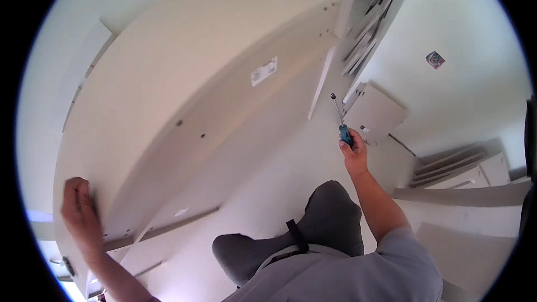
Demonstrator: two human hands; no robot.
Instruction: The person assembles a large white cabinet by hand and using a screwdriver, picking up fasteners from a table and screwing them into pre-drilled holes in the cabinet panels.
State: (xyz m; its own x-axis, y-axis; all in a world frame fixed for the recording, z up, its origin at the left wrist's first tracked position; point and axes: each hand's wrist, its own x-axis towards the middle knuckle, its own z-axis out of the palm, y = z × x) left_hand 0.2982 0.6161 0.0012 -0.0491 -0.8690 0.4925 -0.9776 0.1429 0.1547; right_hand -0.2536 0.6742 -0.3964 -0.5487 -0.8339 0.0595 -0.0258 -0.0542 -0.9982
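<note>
1. Grey shirt cloth [347,277] is seen nearest the camera, with bent knees in dark grey trousers [335,212] just beyond it.
2. Across the left and upper view, a large pale furniture unit [184,39] is spread; its broad face is smooth and plain, and its long edge is bent into a curve by the lens.
3. Along the narrower side, a white label [264,71] is stuck, and small dark holes or fittings [203,135] are set near the middle and toward both ends.
4. A hand driver [345,134] is held out to the right of the unit; its handle is teal, its shaft is thin, and its tip is dark and pointed away from the body.
5. The handle is clasped by the right grip [355,151].
6. The left grip [81,212] is placed at the unit's near left end, fingers bent and blurred; whether anything is pinched cannot be told.
7. Open floor [268,173] is left between the unit and the knees.
8. Beyond the driver, room is bounded by a flat panel [375,112] and leaning boards [372,28].
9. Under the unit's long edge, a hollow is enclosed by side panels; a second pale label [181,212] is seen within.
</note>
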